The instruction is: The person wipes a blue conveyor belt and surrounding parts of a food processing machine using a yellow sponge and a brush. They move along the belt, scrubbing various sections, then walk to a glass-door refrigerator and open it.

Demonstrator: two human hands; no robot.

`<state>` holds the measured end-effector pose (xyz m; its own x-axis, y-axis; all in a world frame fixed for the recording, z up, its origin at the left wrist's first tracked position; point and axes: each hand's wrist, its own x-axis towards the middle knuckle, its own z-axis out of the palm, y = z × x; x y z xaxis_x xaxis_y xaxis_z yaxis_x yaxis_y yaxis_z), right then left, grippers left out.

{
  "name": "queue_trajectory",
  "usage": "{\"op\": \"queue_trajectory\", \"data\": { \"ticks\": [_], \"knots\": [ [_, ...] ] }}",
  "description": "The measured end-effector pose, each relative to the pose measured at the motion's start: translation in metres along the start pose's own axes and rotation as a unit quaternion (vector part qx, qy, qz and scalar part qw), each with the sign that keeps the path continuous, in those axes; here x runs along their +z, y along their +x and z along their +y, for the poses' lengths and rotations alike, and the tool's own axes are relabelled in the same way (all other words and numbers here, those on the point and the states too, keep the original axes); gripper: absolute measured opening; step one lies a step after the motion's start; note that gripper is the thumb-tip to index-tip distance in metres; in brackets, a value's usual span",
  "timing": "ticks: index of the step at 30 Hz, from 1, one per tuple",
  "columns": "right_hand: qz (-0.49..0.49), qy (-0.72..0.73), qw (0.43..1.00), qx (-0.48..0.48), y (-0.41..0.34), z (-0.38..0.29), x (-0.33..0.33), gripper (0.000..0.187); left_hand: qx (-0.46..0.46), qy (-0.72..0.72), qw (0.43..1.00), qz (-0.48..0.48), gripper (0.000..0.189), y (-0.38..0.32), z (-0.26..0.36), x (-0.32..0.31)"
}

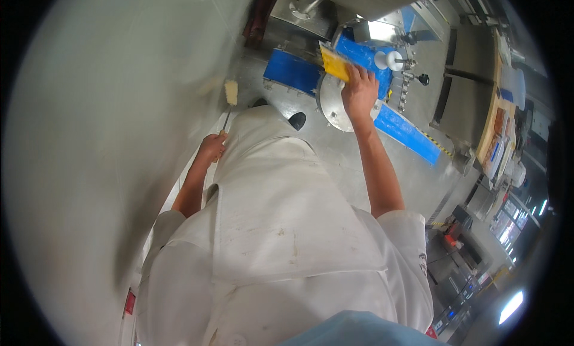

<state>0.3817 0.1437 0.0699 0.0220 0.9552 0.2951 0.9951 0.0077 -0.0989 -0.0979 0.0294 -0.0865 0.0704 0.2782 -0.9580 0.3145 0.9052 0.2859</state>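
Observation:
My left hand (210,147) hangs low beside the white apron (282,202), closed around the light handle of a brush or small roller. The cream head of that tool (231,93) points away from me at the end of a thin metal shaft. Ahead and to the right, my right hand (360,92) grips a flat yellow scraper (334,64). It is over the machine's round metal plate (334,99) and close to a blue belt (358,50) dusted with white. Whether the scraper touches the machine cannot be told.
A pale wall (103,121) runs close along my left side. More blue belt sections (293,71) (408,133) extend from the machine. A white roller (389,60) and a black knob (423,79) stick out from it. At right stands a wood-topped bench (486,135) bearing several items.

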Motion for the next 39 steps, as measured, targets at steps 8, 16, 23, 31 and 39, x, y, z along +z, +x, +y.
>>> {"op": "queue_trajectory", "data": {
  "ticks": [8, 16, 23, 31, 39],
  "knots": [
    [-0.053, 0.009, 0.998, 0.035, 0.002, 0.004, 0.009, 0.039, -0.024, 0.003, 1.0, 0.018, 0.041, -0.01, 0.011, -0.004],
    [0.066, -0.012, 0.997, 0.028, 0.013, 0.006, 0.007, 0.033, -0.037, 0.068, 0.997, 0.031, 0.041, -0.009, 0.014, 0.001],
    [-0.004, -0.038, 0.998, 0.049, 0.009, 0.01, -0.001, 0.034, -0.007, 0.056, 0.998, 0.019, 0.042, -0.014, 0.016, 0.008],
    [-0.075, -0.04, 0.994, 0.067, 0.009, 0.019, -0.001, 0.029, -0.014, 0.075, 0.996, 0.038, 0.04, -0.019, 0.022, 0.013],
    [-0.14, -0.044, 0.984, 0.097, 0.002, 0.023, -0.012, 0.024, -0.022, 0.091, 0.995, 0.036, 0.04, -0.022, 0.028, 0.02]
  ]
}}
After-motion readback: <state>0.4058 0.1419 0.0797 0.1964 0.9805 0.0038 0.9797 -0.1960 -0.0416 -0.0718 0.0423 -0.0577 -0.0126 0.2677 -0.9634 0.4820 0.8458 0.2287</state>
